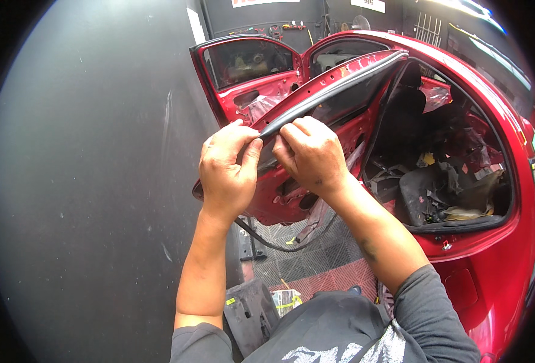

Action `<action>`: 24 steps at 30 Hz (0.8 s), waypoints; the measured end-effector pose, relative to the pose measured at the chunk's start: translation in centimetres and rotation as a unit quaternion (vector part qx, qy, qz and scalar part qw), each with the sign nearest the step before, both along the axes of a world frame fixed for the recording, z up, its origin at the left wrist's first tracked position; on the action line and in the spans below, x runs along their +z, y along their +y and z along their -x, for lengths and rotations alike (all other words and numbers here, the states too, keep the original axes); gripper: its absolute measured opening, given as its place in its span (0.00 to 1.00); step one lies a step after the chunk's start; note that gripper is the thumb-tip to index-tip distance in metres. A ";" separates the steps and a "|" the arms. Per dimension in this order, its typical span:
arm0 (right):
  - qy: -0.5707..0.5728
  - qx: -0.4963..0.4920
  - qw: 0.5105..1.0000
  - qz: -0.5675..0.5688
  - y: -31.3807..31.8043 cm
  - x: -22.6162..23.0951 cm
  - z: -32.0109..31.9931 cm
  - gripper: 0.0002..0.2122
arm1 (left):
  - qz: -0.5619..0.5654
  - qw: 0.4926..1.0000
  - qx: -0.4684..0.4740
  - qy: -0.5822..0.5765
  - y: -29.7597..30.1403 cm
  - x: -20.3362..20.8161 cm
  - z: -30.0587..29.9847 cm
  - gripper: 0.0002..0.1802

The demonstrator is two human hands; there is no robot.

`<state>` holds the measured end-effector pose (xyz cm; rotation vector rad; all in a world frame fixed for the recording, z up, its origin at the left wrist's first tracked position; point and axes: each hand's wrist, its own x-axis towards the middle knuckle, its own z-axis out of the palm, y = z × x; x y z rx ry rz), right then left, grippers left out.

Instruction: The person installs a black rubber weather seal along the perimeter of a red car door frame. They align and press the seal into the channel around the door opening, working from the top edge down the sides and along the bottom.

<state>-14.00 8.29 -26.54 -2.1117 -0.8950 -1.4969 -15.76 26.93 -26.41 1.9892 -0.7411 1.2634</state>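
Rubber strip [340,86] lies along the upper edge of the open red door [266,195], running from the hands up to the top corner beside the car [491,275]. Left hand [224,168]: thumb and forefinger nearly together, strip between their tips. Right hand [313,154]: fingers curled closed, gripping strip just beside the left. Dark loop [261,239] hangs below the door's bottom edge

bright light [470,7] glares at upper right, fisheye edges curving into black.
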 end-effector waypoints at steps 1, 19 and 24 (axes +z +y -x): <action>0.001 -0.001 1.000 0.000 0.1 0.0 -0.1 0.07 | -0.011 1.000 0.011 -0.004 0.0 -0.1 0.1 0.04; -0.011 -0.011 0.997 -0.078 1.6 0.7 -1.5 0.09 | -0.014 1.000 -0.015 0.024 1.1 -0.4 0.0 0.06; 0.012 0.027 0.999 -0.040 0.5 0.3 -0.7 0.09 | 0.039 0.997 -0.019 0.066 0.7 0.3 0.3 0.06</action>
